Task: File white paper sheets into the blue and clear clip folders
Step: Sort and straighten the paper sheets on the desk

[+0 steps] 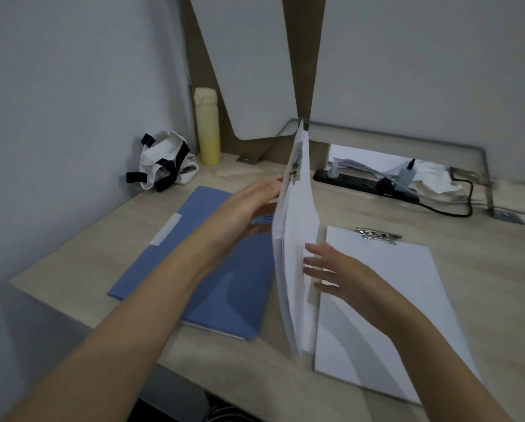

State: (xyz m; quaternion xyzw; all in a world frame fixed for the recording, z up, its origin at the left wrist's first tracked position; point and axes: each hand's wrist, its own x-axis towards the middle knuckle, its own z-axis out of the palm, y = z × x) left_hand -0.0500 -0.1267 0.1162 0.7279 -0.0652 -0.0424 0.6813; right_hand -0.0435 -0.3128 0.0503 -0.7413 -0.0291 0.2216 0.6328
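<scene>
A sheaf of white sheets (298, 239) is standing almost on edge in the middle of the pale, wood-grain worktop (81, 257). Its long lower edge is resting on the surface. A small clip (294, 173) is showing near its upper end (too blurred to tell its make).

The left hand (252, 208) is stretching across from 9 o'clock, fingers long and fairly straight toward the sheaf's left face. Their tips are hiding behind the paper's edge, so I cannot tell whether it is pinching the sheets or only touching them. The right hand (337, 269) is sitting at 3 o'clock with fingers spread and straight, its fingertips (308, 248) touching the sheaf's right face and gripping nothing.

The blue folder (200, 269) is lying flat and closed at 9 o'clock of the sheaf. It is matte and rectangular, with a pale label strip (166, 229) on its cover and thin white page edges showing along its near side. The left forearm is crossing above it. At 3 o'clock, flat sheets (401, 300) are lying smooth under a shiny metal clip (378, 234), just beside the sheaf's foot. Whether a clear cover is around them I cannot tell.

A yellow cylindrical bottle (207, 126) is standing at 11 o'clock. A crumpled white fabric bag (163, 161) with black straps is slumping at 10 o'clock. A black power strip (365, 182) with cables is lying at 1 o'clock.
</scene>
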